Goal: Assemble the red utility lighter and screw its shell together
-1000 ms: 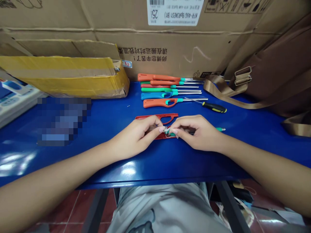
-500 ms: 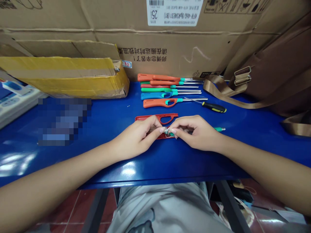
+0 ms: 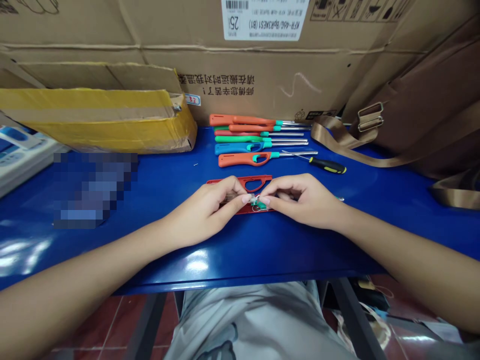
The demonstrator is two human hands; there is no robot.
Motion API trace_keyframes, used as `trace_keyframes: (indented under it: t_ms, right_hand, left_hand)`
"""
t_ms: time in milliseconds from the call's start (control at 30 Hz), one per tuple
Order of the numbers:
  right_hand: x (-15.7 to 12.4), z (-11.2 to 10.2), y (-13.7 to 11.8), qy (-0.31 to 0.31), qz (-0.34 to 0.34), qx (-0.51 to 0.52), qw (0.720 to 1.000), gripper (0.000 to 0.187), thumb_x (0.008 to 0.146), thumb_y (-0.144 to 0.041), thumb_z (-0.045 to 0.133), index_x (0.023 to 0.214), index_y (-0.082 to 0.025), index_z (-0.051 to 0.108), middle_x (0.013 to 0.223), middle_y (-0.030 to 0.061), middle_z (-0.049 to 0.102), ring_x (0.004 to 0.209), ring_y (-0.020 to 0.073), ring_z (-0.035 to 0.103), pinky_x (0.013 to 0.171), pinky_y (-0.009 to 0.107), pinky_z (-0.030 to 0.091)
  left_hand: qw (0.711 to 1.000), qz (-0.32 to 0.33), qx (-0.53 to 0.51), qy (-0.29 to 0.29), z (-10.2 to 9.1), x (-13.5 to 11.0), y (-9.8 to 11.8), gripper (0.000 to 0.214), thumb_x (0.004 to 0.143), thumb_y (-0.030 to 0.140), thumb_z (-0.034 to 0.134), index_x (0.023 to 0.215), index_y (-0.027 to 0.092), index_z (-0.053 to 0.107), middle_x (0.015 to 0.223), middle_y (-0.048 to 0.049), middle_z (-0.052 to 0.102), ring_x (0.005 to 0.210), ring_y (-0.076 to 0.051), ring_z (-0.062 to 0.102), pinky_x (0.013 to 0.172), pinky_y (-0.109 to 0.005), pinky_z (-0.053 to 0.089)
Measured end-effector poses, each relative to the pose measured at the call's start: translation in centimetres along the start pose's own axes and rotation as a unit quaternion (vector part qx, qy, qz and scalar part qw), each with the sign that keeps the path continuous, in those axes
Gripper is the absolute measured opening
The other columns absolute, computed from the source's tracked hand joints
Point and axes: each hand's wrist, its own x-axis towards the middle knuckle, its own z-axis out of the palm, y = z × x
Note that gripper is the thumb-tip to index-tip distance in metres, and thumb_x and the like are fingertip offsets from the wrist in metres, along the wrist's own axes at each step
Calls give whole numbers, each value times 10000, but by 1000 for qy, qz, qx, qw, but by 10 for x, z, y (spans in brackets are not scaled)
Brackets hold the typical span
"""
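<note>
My left hand [image 3: 221,200] pinches a small pale lighter part [image 3: 254,200] between thumb and forefinger. Opposite it, my right hand [image 3: 290,200] is closed in a pinch, its fingertips almost meeting the left ones; what they hold is too small to make out. Beneath both hands lies one red half-shell of a gas lighter [image 3: 245,210], with a green piece [image 3: 261,205] and a thin wire in it. The other red half-shell [image 3: 264,178], with a trigger opening, lies just behind. A small metal tip [image 3: 341,199] shows past my right hand.
Several finished-looking lighters [image 3: 240,159] in orange, green and blue lie in a row at the back. A black and yellow screwdriver [image 3: 328,165] rests beside them. A yellow-taped box [image 3: 131,135], a large carton [image 3: 157,30], a power strip [image 3: 22,160] and a brown strap [image 3: 360,156] surround the blue table [image 3: 157,272].
Both hands stay pinched together over the red shell, with slight finger movement. More of the green piece shows between them. The whole view has shifted a little.
</note>
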Motion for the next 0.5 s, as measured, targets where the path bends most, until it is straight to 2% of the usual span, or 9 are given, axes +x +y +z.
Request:
trace_keyframes:
  t_ms: [233,500]
  right_hand:
    - [0,2,-1,8,17,7,1000,231,899,-338,665,898,-137,780,612,-22,589,503,67,328,475,243,243]
    - [0,5,2,-9,57,34,998,234,885,-365,681,857,-149,764,691,31,679,564,108,487,516,257,325]
  left_hand:
    - [1000,-1,9,9,2,-1,1,337,1043,478,463,962,185,608,816,8,674,705,-132,593,648,-247,436]
    - [1000,-2,2,7,6,-2,-1,323,1047,461,459,966,183,600,847,-1,693,741,-139,624,666,-252,454]
